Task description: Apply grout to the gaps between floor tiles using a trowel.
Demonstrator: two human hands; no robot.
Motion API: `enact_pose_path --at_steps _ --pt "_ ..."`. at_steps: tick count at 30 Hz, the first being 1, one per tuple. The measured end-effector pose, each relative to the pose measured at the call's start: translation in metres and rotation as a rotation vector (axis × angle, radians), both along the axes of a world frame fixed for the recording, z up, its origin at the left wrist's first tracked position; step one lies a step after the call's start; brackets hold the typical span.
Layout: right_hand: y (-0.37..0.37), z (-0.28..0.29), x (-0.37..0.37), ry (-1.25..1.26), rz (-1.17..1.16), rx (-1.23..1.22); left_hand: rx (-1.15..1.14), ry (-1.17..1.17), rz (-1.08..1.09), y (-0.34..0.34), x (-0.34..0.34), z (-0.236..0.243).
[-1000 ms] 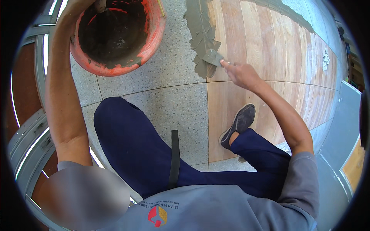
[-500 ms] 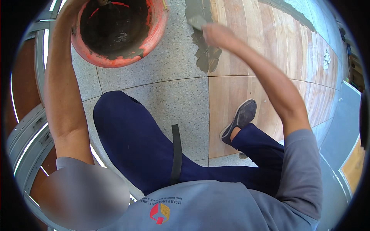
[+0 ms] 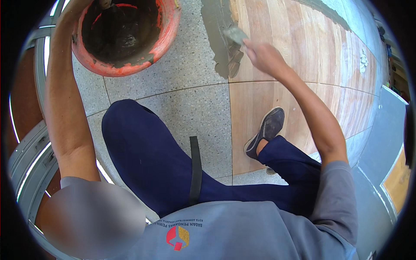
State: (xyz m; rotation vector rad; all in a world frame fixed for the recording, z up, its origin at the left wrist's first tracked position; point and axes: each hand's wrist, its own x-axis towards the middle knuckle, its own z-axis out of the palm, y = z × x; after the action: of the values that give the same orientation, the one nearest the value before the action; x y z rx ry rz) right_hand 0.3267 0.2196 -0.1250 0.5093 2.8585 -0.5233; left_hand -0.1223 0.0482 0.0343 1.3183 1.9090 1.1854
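My right hand (image 3: 264, 56) grips a flat putty knife (image 3: 235, 34), its blade over a band of wet grey mortar (image 3: 213, 47) along the wood-look tiles (image 3: 273, 34). My left hand (image 3: 86, 8) is at the top edge of the view, by the rim of an orange bucket (image 3: 160, 47) with dark mortar inside; its fingers are mostly out of sight, and what they hold is unclear.
Speckled grey floor tiles (image 3: 182, 108) lie between my bent knee and the mortar. My shoe (image 3: 268, 125) rests on wood-look tiles. Metal frames (image 3: 28, 151) line the left side. A pale blue panel (image 3: 372, 125) with a brown board (image 3: 396, 177) is at the right.
The putty knife in my right hand rose up the mortar band and has since shifted slightly right. The bucket appears slightly higher and further left in the view.
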Motion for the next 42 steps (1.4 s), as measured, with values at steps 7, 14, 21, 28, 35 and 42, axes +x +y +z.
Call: enact_pose_path --at_steps 7,14,21,28,35,42 --pt "-0.113 -0.046 0.012 -0.180 -0.355 0.030 0.057 0.011 0.010 -0.003 0.004 -0.003" --pt "-0.116 -0.003 0.021 -0.132 -0.321 -0.105 -0.005 0.094 0.119 -0.010 -0.002 -0.002" --pt "0.068 -0.014 -0.152 -0.086 -0.333 0.029 -0.044 0.100 0.047 -0.003 -0.007 -0.003" --pt "-0.030 -0.025 -0.085 -0.148 -0.375 0.034 -0.077 0.067 0.044 0.002 -0.005 -0.003" --pt "-0.091 -0.004 -0.001 -0.043 -0.395 -0.113 -0.043 0.065 0.012 -0.006 -0.019 -0.006" --pt "0.148 -0.008 -0.221 -0.156 -0.239 0.058 -0.010 0.156 0.017 0.001 -0.023 -0.007"
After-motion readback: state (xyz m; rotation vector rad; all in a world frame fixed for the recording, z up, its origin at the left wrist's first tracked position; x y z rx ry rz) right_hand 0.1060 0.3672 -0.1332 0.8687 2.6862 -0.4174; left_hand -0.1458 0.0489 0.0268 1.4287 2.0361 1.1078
